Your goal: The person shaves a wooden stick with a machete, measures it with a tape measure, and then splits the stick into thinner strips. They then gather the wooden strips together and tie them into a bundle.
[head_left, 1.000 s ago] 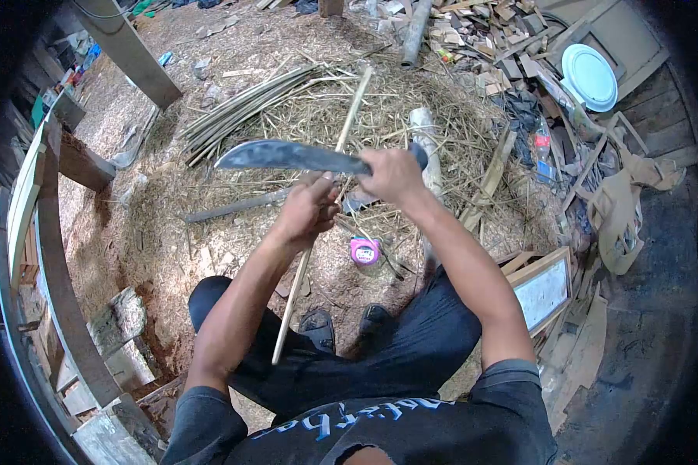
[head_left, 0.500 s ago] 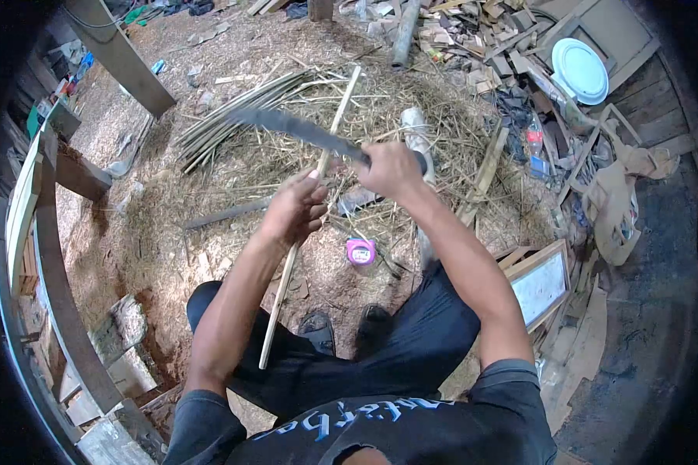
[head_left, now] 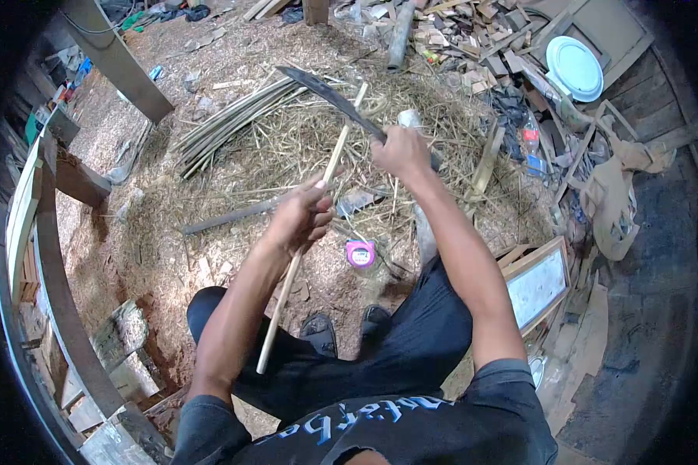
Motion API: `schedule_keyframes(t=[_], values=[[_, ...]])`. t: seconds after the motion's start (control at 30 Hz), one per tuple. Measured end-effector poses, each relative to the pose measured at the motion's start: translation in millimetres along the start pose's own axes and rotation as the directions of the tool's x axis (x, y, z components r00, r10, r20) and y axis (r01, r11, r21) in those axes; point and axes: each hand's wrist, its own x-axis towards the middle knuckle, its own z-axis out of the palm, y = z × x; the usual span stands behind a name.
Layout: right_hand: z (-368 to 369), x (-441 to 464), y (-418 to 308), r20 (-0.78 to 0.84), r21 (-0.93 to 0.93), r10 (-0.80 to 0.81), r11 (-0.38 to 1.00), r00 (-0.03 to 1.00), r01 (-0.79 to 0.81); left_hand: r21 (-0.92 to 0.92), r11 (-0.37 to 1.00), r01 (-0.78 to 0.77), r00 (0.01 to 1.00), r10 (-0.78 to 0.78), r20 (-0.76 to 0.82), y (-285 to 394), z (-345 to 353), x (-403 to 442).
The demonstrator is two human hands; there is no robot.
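Observation:
My left hand (head_left: 301,215) is closed around the middle of a thin pale wooden strip (head_left: 281,311), which slants from above my lap up toward the straw pile. In my right hand (head_left: 401,151) is the handle of a machete (head_left: 323,91). Its long dark blade points up and left and crosses the strip near its upper end. Whether the edge touches the strip I cannot tell. On the ground between my hands and feet sits a pink tape measure (head_left: 360,253). A bundle of thin strips (head_left: 229,124) lies beyond my left hand.
Shavings (head_left: 395,93) cover the ground ahead. A flat bar (head_left: 229,218) lies left of centre, and a pale round post (head_left: 411,120) stands beyond my right hand. Wood scraps (head_left: 461,35) and a light-blue lid (head_left: 575,68) are at the far right. A framed panel (head_left: 539,287) is beside my right arm.
The machete has moved up along the strip, from near my left hand toward the strip's far end. My right hand has shifted slightly right and up. My left hand keeps its hold.

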Motion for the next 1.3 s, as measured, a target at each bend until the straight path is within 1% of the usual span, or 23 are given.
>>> schedule_keyframes(t=[0.1, 0.17, 0.2, 0.23, 0.3, 0.33, 0.43, 0.5, 0.57, 0.6, 0.67, 0.77, 0.9, 0.93, 0.97, 1.0, 1.03, 1.1, 1.13, 1.17, 1.23, 1.27, 1.3], values=[[6, -15, -2, -0.032, 0.035, -0.091, 0.995, 0.995, 0.093, -0.083, 0.995, -0.062, 0.997, 0.065, 0.029, 9, -8, 0], [22, -16, 3, -0.212, -0.172, -0.441, 0.895, 0.872, 0.411, -0.115, 0.993, -0.041, 0.998, 0.035, -0.05, 11, -5, -2], [3, -15, -4, 0.038, -0.114, -0.249, 0.961, 0.968, 0.252, -0.084, 0.996, -0.02, 1.0, 0.019, -0.015, 9, -5, -7], [3, -7, 8, 0.049, -0.111, -0.245, 0.962, 0.968, 0.249, -0.058, 0.998, 0.008, 1.0, -0.006, 0.02, 5, -4, -12], [-6, 13, 26, -0.192, -0.078, 0.031, 0.996, 0.981, -0.047, -0.067, 0.997, 0.04, 0.998, -0.037, 0.043, -2, -9, -4], [-8, 12, 28, -0.15, -0.067, 0.053, 0.996, 0.987, -0.063, -0.076, 0.996, 0.047, 0.998, -0.043, 0.048, -8, -10, 0], [-8, 3, 20, -0.075, 0.02, 0.02, 1.0, 0.997, -0.019, -0.124, 0.99, 0.067, 0.998, -0.065, 0.025, -4, -9, 4], [2, -2, 18, -0.049, 0.034, -0.044, 0.998, 0.998, 0.046, -0.111, 0.992, -0.056, 0.998, 0.056, -0.003, 9, -7, 4], [6, -19, 0, 0.11, -0.015, -0.225, 0.973, 0.968, 0.228, -0.183, 0.982, -0.04, 0.998, 0.046, 0.032, 10, -15, 7], [14, -25, -2, 0.002, -0.095, -0.358, 0.929, 0.934, 0.357, -0.31, 0.951, 0.0, 0.995, 0.032, 0.099, 9, -19, 9], [10, -16, 2, -0.036, -0.075, -0.319, 0.946, 0.947, 0.316, -0.475, 0.877, 0.078, 0.985, 0.007, 0.173, 7, -22, 6], [1, -3, 14, -0.108, -0.105, -0.202, 0.976, 0.973, 0.191, -0.476, 0.875, 0.09, 0.982, 0.003, 0.191, 8, -18, 7], [7, -6, 5, 0.075, -0.052, -0.238, 0.969, 0.968, 0.242, -0.427, 0.903, 0.054, 0.988, 0.013, 0.153, 10, -23, 6], [-3, -6, 4, 0.072, -0.144, -0.273, 0.949, 0.959, 0.281, -0.29, 0.957, 0.003, 0.999, 0.01, 0.043, 13, -13, -2], [-9, -7, 7, 0.075, -0.233, -0.306, 0.92, 0.949, 0.315, -0.288, 0.958, 0.005, 0.999, 0.006, 0.038, 14, -11, -3], [-4, 11, 30, 0.021, -0.075, -0.07, 0.995, 0.997, 0.072, -0.338, 0.939, 0.07, 0.993, -0.033, 0.114, 13, -10, -4], [6, 7, 36, 0.025, -0.072, -0.061, 0.995, 0.998, 0.063, -0.383, 0.914, 0.135, 0.979, -0.063, 0.194, 10, -8, -4], [8, 13, 46, -0.194, -0.177, -0.123, 0.98, 0.973, 0.088, -0.364, 0.924, 0.114, 0.985, -0.058, 0.162, 7, -6, 3], [-10, 0, 17, 0.055, -0.088, 0.017, 0.996, 0.998, -0.012, -0.334, 0.939, 0.08, 0.986, -0.025, 0.167, 9, -11, 4], [-17, -8, 11, 0.057, -0.091, 0.019, 0.996, 0.998, -0.014, -0.305, 0.951, 0.049, 0.986, 0.002, 0.167, 9, -14, 3], [-22, -14, 5, 0.041, -0.207, -0.268, 0.94, 0.962, 0.271, -0.372, 0.926, 0.068, 0.984, 0.0, 0.18, 14, -10, -4], [-21, -4, 18, -0.062, -0.088, -0.059, 0.995, 0.996, 0.054, -0.346, 0.934, 0.086, 0.985, -0.028, 0.169, 13, -10, -7], [-18, 7, 36, -0.062, -0.087, -0.059, 0.995, 0.996, 0.053, -0.321, 0.942, 0.099, 0.986, -0.049, 0.16, 13, -10, -8]])
